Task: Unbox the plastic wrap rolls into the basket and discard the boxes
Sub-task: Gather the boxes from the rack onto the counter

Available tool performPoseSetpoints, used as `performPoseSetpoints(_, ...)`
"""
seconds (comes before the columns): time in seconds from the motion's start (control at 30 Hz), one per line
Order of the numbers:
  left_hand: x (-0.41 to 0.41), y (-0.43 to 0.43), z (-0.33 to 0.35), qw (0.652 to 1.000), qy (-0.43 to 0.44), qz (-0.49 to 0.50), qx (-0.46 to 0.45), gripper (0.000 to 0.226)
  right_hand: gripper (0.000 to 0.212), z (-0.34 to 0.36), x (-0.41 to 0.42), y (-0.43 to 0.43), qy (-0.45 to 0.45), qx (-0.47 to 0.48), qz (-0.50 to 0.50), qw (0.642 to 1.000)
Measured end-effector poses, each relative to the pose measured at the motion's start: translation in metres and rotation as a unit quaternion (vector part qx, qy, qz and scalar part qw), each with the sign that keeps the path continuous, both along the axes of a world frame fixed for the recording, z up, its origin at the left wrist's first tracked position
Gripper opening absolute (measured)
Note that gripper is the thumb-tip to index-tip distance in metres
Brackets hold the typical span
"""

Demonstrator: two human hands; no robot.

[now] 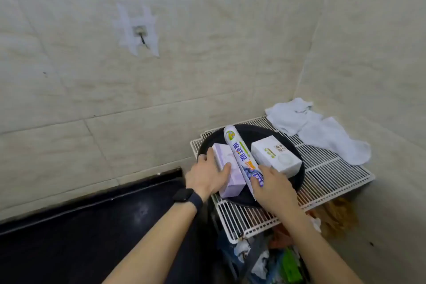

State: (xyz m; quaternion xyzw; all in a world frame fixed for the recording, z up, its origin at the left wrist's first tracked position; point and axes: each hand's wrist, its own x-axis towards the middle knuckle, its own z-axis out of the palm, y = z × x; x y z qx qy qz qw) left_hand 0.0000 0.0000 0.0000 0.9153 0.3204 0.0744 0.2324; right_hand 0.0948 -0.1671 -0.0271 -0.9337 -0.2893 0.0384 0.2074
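Note:
A round black basket (292,143) sits on a white wire rack. In it lie a lilac box (224,159) on the left, a long printed plastic wrap roll (239,154) in the middle, and a white box (275,157) on the right. My left hand (207,175) grips the lilac box, thumb on its top face. Resting on the near end of the roll is my right hand (274,189), its fingers curled over it.
The white wire rack (334,175) stands in a tiled corner, with white cloths (320,129) at its back right. A bin with mixed rubbish (276,258) lies below the rack. A black countertop (80,233) runs along the left.

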Motion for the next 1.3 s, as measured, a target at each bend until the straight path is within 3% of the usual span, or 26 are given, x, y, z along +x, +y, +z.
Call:
performPoseSetpoints(0.17,0.011,-0.015,-0.015,0.991,0.008,0.057,-0.117,0.075,0.061,-0.024,0.005,-0.004,0.012,-0.001,0.015,1.0)
performPoseSetpoints(0.33,0.014,-0.023,-0.022,0.984,-0.016,0.083,-0.16,0.074,0.074,-0.038,0.003,-0.006,0.003,-0.011,0.01,1.0)
performPoseSetpoints(0.47,0.009,-0.02,-0.017,0.966,-0.078,0.098,-0.226,0.074,0.076,-0.038,0.005,-0.009,0.027,0.011,0.015,0.999)
performPoseSetpoints(0.6,-0.016,-0.014,-0.008,0.962,-0.14,0.099,-0.213,0.068,0.073,-0.029,0.007,-0.019,0.042,0.047,0.021,0.998)
performPoseSetpoints(0.8,-0.091,0.013,-0.001,0.933,-0.225,0.153,-0.236,0.063,0.069,-0.008,-0.026,-0.026,0.052,0.16,0.074,0.983)
performPoseSetpoints(0.97,-0.177,0.04,-0.017,0.917,-0.23,0.245,-0.214,0.064,0.066,-0.005,-0.079,-0.001,0.091,0.216,0.159,0.959)
performPoseSetpoints(1.3,-0.346,0.079,-0.114,0.873,-0.167,0.374,-0.266,0.066,0.069,-0.096,-0.216,0.079,0.218,0.107,0.293,0.925)
